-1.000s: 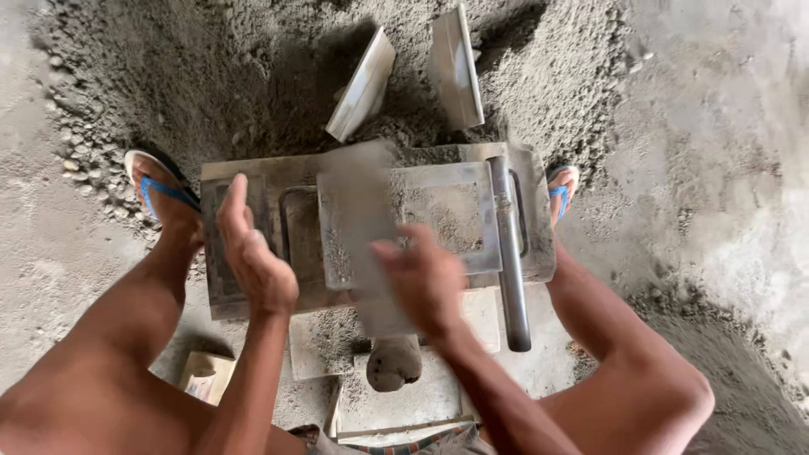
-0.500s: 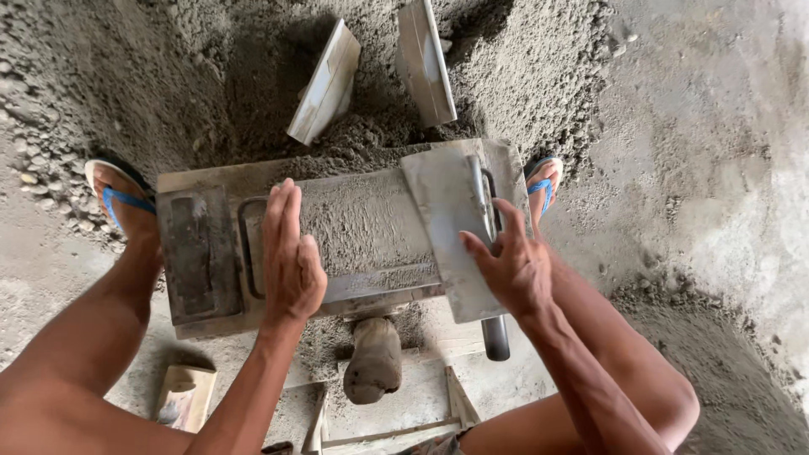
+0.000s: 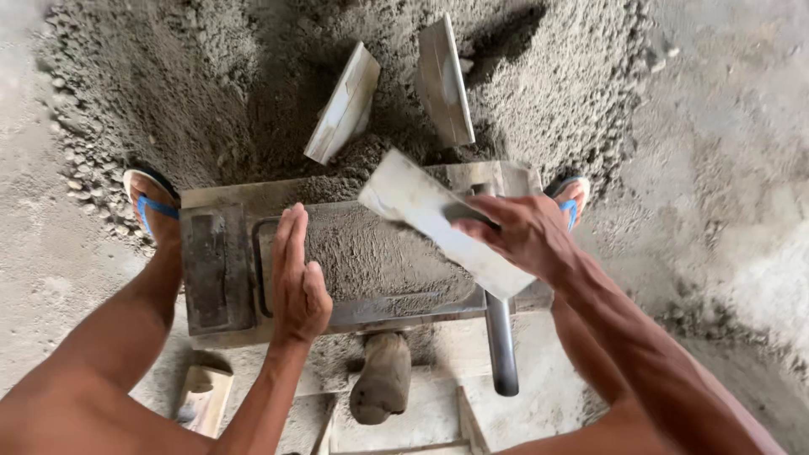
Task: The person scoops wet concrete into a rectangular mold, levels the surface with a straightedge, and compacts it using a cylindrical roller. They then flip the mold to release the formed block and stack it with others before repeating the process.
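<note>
Fingers (image 3: 480,221) of the right hand (image 3: 524,233) are clamped on a flat grey board (image 3: 421,211) above the filled mould (image 3: 371,257); left hand (image 3: 299,278) fingers are laid flat, together, on the mould's mix.

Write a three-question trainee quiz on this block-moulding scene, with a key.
1. True or false: the left hand rests edge-down on the damp mix in the metal mould.
2. What does the right hand hold? A) a hammer B) a flat metal plate C) a brush
3. How many flat plates stand stuck in the sand pile beyond the mould?

Key: 1 true; 2 B; 3 two, the left plate and the right plate.
</note>
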